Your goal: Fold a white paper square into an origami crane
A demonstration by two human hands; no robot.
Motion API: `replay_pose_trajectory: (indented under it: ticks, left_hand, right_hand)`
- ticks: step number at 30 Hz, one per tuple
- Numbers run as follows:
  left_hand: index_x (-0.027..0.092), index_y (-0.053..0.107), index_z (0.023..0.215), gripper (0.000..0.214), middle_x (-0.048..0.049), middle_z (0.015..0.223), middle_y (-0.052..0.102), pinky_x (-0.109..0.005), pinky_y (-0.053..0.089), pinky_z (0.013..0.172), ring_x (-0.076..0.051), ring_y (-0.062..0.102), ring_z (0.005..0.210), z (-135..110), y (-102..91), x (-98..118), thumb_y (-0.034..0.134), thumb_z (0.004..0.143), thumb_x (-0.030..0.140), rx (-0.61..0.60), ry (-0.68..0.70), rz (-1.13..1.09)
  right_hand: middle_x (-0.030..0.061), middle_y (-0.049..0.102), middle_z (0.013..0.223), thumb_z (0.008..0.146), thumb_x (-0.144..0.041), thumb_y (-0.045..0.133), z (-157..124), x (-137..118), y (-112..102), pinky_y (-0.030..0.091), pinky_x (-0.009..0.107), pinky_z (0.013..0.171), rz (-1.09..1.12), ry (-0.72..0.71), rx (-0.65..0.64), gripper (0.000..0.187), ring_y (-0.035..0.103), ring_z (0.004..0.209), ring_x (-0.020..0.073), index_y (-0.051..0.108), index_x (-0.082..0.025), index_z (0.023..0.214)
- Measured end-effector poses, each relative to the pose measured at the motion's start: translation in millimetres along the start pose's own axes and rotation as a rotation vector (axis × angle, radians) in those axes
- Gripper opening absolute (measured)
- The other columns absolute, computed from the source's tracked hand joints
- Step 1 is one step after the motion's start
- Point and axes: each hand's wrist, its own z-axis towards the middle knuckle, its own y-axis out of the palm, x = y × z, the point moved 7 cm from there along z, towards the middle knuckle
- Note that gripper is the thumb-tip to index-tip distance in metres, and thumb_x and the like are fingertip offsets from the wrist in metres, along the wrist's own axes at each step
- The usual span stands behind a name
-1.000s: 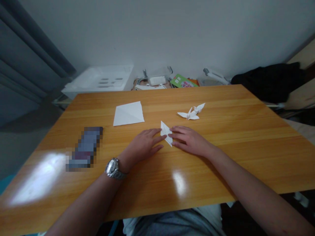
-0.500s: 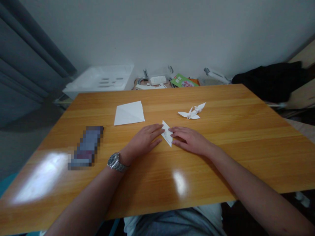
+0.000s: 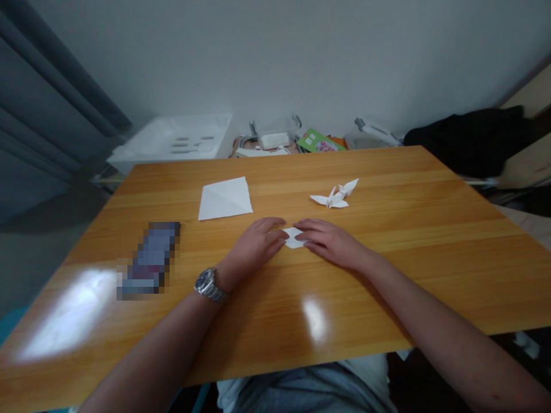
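A small folded piece of white paper [image 3: 294,240] lies on the wooden table between my two hands. My left hand [image 3: 258,241] holds its left end, with fingertips on the edge and the upper fingers reaching past it. From the other side, my right hand [image 3: 329,244] has its fingers over the right part of the paper and its thumb by the near edge. My fingers cover both ends of the paper. Beyond my right hand sits a white origami crane [image 3: 338,198]. A larger creased sheet of white paper [image 3: 226,199] lies flat beyond my left hand.
A phone [image 3: 150,258], blurred out, lies on the table [image 3: 275,321] to the left. Past the far edge are a white plastic tray [image 3: 172,137], a green book [image 3: 318,141] and a black cloth [image 3: 469,140]. A metal watch [image 3: 210,285] is on my left wrist.
The folded paper has turned from a slanted, narrow triangle to a flatter, wider shape lying crosswise. My fingers have shifted slightly around it. The crane, sheet and phone have stayed put.
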Motion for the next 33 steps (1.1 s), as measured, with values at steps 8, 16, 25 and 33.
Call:
replay_pose_trajectory:
  ticks: [8,16,25,33]
  left_hand:
    - [0.020,0.068,0.108,0.014,-0.0081,0.116,0.068,-0.040,0.051,0.098,-0.023,0.063,0.108,5.6,5.3,-4.1,0.057,0.100,0.025,-0.005,-0.012,-0.095]
    - [0.020,0.067,0.105,0.012,-0.0071,0.110,0.067,-0.038,0.051,0.095,-0.022,0.062,0.104,4.7,5.9,-5.4,0.057,0.099,0.023,0.001,-0.044,-0.100]
    - [0.019,0.069,0.101,0.014,-0.0080,0.109,0.068,-0.038,0.052,0.094,-0.022,0.063,0.103,7.5,2.5,-0.9,0.055,0.100,0.022,-0.008,-0.060,-0.089]
    - [0.019,0.069,0.105,0.012,-0.0077,0.112,0.068,-0.037,0.052,0.096,-0.022,0.063,0.105,4.2,3.3,-7.0,0.062,0.098,0.026,0.007,-0.023,-0.144]
  right_hand:
    - [0.0107,0.067,0.128,0.095,-0.020,0.063,2.7,-4.6,-2.1,0.051,0.051,0.103,0.007,0.007,0.072,0.022,0.060,0.121,0.0275,0.075,-0.026,0.113]
    - [0.0088,0.068,0.115,0.098,-0.020,0.060,4.4,-6.8,-0.8,0.053,0.043,0.095,-0.004,0.030,0.081,0.018,0.062,0.109,0.0244,0.075,-0.025,0.106]
    - [0.0085,0.071,0.115,0.099,-0.020,0.058,3.4,-4.6,3.3,0.054,0.041,0.092,-0.015,0.019,0.056,0.019,0.066,0.106,0.0233,0.076,-0.023,0.105]
    - [0.0088,0.071,0.118,0.101,-0.019,0.055,2.8,-10.0,2.0,0.055,0.040,0.094,-0.057,-0.013,0.031,0.024,0.066,0.108,0.0226,0.072,-0.023,0.117]
